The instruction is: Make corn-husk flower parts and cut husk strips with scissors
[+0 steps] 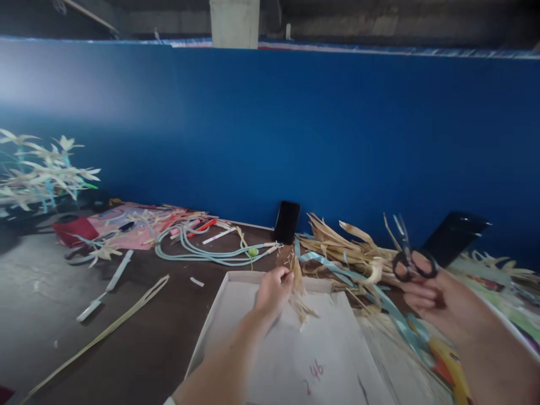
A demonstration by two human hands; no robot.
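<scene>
My left hand [273, 289] pinches a small bunch of dried straw strips [298, 292] above a shallow white cardboard box lid [219, 312]. My right hand [426, 295] holds black-handled scissors [407, 256] with the blades pointing up, a little right of the straw. Between the hands and behind them lies a pile of dried husk leaves [346, 247] with a pale blue ribbon [375, 292] running through it.
A dark phone [287, 221] leans on the blue partition wall; another dark device [453, 236] stands at right. Coiled light green cord [202, 250], pink paper [135, 225], straw flowers [37, 169] and a long straw strip [105, 332] lie at left on the dark table.
</scene>
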